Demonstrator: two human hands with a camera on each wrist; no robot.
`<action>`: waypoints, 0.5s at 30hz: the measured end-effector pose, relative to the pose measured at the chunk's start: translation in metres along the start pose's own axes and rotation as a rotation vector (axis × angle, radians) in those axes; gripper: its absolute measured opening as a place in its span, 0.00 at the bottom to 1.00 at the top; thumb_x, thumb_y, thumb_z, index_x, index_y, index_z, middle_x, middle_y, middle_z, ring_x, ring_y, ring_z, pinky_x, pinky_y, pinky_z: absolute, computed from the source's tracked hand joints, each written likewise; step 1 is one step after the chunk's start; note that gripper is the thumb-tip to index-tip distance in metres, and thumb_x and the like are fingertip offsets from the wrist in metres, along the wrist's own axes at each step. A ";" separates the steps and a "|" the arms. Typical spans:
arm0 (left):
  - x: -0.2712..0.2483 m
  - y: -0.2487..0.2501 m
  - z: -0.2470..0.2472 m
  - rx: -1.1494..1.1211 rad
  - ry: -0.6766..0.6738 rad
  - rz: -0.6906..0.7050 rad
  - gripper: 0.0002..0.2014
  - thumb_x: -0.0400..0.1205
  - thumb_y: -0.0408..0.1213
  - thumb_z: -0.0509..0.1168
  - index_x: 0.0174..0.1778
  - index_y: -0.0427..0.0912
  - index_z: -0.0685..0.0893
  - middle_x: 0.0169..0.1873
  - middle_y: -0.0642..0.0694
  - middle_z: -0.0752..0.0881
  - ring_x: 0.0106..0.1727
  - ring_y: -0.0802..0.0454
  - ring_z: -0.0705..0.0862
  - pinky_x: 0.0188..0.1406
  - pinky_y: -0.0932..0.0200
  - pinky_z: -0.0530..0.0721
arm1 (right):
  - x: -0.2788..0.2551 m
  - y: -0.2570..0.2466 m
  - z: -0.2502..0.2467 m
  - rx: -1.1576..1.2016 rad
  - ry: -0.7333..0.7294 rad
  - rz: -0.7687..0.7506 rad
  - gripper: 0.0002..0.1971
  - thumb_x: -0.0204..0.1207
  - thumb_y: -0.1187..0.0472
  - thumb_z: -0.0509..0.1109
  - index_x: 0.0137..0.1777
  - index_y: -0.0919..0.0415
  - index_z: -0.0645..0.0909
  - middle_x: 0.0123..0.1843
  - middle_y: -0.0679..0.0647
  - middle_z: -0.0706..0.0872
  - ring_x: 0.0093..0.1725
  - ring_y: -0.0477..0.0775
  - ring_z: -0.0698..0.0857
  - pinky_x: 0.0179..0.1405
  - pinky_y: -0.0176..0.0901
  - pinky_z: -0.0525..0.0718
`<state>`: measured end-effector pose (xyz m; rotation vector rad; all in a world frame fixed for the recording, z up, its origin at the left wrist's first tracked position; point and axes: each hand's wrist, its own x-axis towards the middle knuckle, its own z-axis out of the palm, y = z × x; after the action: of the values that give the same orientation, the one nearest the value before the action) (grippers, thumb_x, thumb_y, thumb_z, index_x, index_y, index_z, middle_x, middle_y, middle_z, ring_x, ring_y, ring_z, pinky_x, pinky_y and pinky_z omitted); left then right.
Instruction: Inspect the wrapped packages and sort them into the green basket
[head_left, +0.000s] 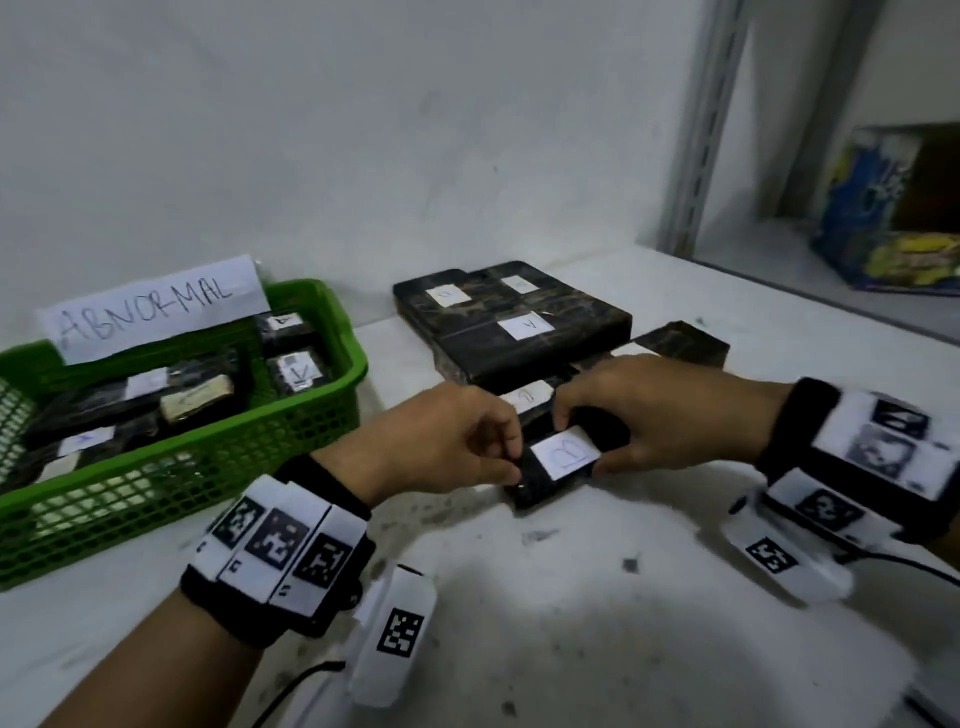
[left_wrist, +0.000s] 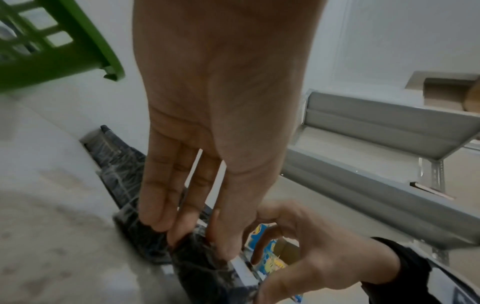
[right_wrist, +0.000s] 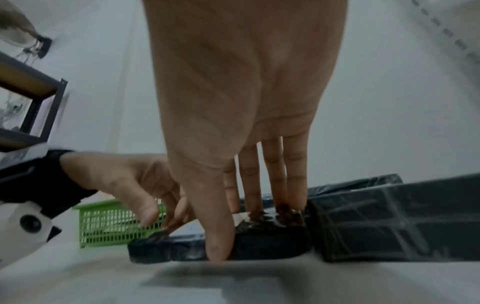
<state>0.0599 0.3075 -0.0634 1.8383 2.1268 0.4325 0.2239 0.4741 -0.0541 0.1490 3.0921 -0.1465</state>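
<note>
A small black wrapped package (head_left: 535, 488) with a white label marked "B" is held between both hands, low over the white table (head_left: 571, 597). My left hand (head_left: 514, 461) pinches its left end (left_wrist: 197, 267). My right hand (head_left: 597, 447) grips its right part, thumb (right_wrist: 218, 246) on the near side and fingers on the far edge. Whether it rests on the table I cannot tell. The green basket (head_left: 322, 415), with an "ABNORMAL" sign, stands to the left and holds several wrapped packages.
A stack of black labelled packages (head_left: 519, 332) lies just behind the hands, and another package (head_left: 685, 343) sits to its right. A grey shelf post (head_left: 711, 130) and a colourful box (head_left: 893, 208) stand at the back right.
</note>
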 end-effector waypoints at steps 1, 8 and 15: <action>0.001 -0.001 0.002 0.021 -0.007 -0.022 0.08 0.77 0.44 0.79 0.47 0.53 0.87 0.36 0.57 0.88 0.36 0.65 0.83 0.41 0.65 0.81 | 0.005 0.000 0.005 -0.019 -0.024 -0.003 0.22 0.72 0.48 0.81 0.64 0.46 0.81 0.61 0.44 0.86 0.60 0.49 0.82 0.57 0.48 0.81; 0.006 -0.007 0.008 0.051 0.022 -0.092 0.14 0.74 0.42 0.81 0.51 0.52 0.85 0.34 0.56 0.86 0.36 0.59 0.85 0.42 0.59 0.83 | 0.020 0.001 0.012 -0.158 -0.022 0.011 0.21 0.74 0.47 0.79 0.65 0.45 0.79 0.57 0.40 0.81 0.59 0.47 0.78 0.46 0.44 0.75; 0.009 -0.010 0.010 0.025 0.014 -0.100 0.14 0.73 0.43 0.81 0.42 0.47 0.81 0.35 0.53 0.89 0.36 0.57 0.85 0.36 0.64 0.78 | 0.017 0.003 0.003 -0.059 -0.018 0.075 0.28 0.69 0.41 0.81 0.66 0.44 0.77 0.51 0.40 0.85 0.57 0.47 0.80 0.52 0.50 0.83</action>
<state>0.0542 0.3158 -0.0769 1.7368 2.2318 0.3988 0.2074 0.4786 -0.0586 0.2597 3.0638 -0.0531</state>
